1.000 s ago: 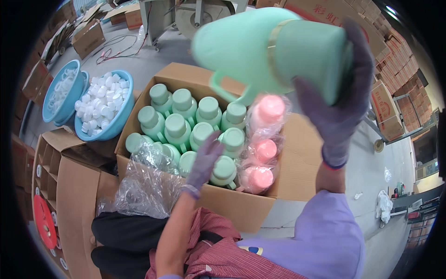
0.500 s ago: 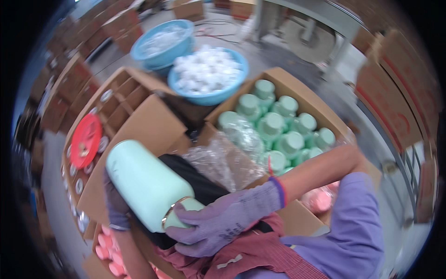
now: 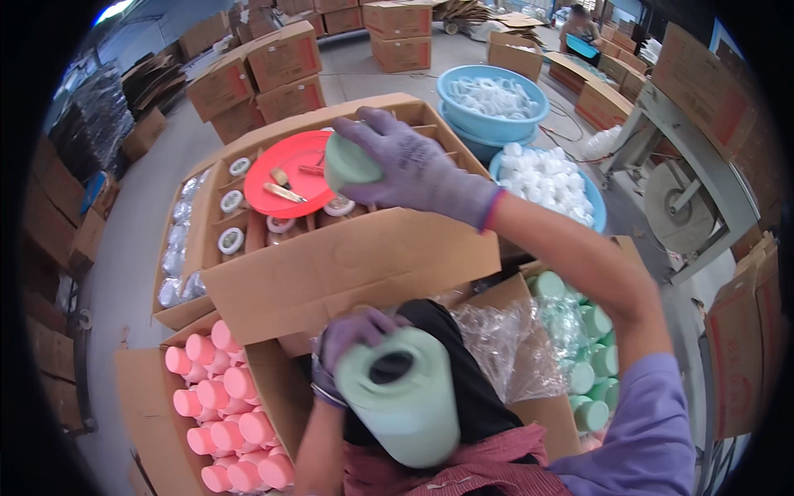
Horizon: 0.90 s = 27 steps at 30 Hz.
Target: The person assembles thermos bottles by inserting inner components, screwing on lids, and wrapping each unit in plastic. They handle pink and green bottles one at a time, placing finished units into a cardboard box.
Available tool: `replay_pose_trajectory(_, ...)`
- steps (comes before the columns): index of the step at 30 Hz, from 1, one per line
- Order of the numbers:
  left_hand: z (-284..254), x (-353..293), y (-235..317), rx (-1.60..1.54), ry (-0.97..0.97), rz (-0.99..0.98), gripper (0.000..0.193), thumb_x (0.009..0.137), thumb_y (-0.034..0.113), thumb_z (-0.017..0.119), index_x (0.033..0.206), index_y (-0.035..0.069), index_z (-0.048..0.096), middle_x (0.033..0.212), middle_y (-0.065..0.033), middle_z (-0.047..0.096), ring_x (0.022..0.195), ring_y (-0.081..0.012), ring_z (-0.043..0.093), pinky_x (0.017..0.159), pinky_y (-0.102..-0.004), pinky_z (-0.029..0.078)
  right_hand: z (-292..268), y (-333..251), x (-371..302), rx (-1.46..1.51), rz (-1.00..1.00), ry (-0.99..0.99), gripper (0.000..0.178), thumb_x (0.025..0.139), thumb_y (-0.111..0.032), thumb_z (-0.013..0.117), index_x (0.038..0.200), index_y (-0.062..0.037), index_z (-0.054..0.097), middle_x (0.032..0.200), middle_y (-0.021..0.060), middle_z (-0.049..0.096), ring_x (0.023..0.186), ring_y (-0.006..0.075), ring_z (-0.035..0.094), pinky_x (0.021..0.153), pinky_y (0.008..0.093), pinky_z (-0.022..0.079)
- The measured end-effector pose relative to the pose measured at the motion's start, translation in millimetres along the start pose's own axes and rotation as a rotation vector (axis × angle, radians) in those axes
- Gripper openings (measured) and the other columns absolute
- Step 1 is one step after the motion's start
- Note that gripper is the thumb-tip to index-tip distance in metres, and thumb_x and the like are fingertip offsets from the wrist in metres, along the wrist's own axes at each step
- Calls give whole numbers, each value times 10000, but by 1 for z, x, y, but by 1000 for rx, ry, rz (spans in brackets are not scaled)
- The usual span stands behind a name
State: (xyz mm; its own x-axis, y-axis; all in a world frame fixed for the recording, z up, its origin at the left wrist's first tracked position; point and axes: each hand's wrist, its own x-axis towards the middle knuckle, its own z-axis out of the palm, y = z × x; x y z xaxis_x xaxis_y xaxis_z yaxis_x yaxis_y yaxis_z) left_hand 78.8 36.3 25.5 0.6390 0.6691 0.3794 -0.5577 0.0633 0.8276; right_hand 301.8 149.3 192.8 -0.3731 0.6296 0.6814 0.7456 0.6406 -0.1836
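My right hand (image 3: 405, 161), in a grey-purple knitted glove, grips a mint green bottle cap (image 3: 351, 168). It holds the cap over the edge of a round red dish (image 3: 263, 197), where small tools lie, among them a stubby brush (image 3: 280, 177) and a red-handled tool (image 3: 310, 169). Down at my lap, my gloved left hand (image 3: 354, 335) is wrapped round the side of a mint green bottle (image 3: 413, 417). The bottle is tilted, its uncapped dark mouth facing up; some of my left fingers are hidden behind it.
The red dish rests on a divided carton (image 3: 347, 260) holding white-ringed bottles. Pink-capped bottles (image 3: 227, 401) fill a box at left; mint bottles (image 3: 583, 372) and clear plastic wrap (image 3: 509, 343) are at right. Blue basins (image 3: 494, 93) of white parts stand beyond. A person (image 3: 581, 29) sits far off.
The cap has come off the bottle and is now in my right hand, raised to the red dish. My left hand still holds the bottle, now turned mouth up. The view has swung left.
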Motion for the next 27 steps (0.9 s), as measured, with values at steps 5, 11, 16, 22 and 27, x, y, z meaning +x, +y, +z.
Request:
replay_pose_trajectory(5, 18, -22, 9, 228, 157, -225, 417, 1008, 370, 458, 954, -10, 620, 1239, -220, 625, 1128, -285, 611, 1011, -379, 460, 82, 36, 36, -100, 243, -142, 709, 821, -501, 706, 1360, -86, 506, 1357, 232, 462, 1230, 421, 519, 979, 474, 489)
replay_pose_trajectory(11, 17, -46, 50, 539, 334, -249, 410, 1017, 312, 388, 1010, -25, 621, 1291, -224, 603, 1206, -294, 574, 1068, -388, 416, 13, -85, -43, 430, -66, 30, 526, 838, -306, 725, 1275, -56, 572, 1244, 190, 582, 1179, 394, 545, 1013, 454, 438)
replay_pose_trajectory(16, 42, -32, 35, 216, 324, -198, 398, 1019, 238, 384, 1168, -55, 609, 1317, -215, 604, 1290, -289, 523, 1154, -379, 326, -11, -136, -159, 633, -2, -342, 507, 852, -296, 720, 1276, -54, 582, 1266, 186, 568, 1198, 375, 538, 1045, 461, 419)
replay_pose_trajectory(22, 55, -56, 41, -139, 771, 176, 427, 1037, 284, 425, 1251, -52, 581, 1218, -165, 651, 1220, -379, 565, 1118, -485, 394, -32, -90, -190, 591, 425, -299, 586, 833, -321, 739, 1321, -42, 573, 1343, 173, 541, 1281, 338, 495, 1095, 419, 385)
replay_pose_trajectory(27, 43, -77, 53, 65, 488, 33, 455, 1014, 263, 417, 1274, -70, 588, 1266, -169, 645, 1190, -293, 601, 1044, -374, 428, -37, -63, -200, 654, 468, -435, 645, 799, -342, 739, 1346, -47, 567, 1388, 152, 519, 1327, 306, 469, 1157, 414, 308)
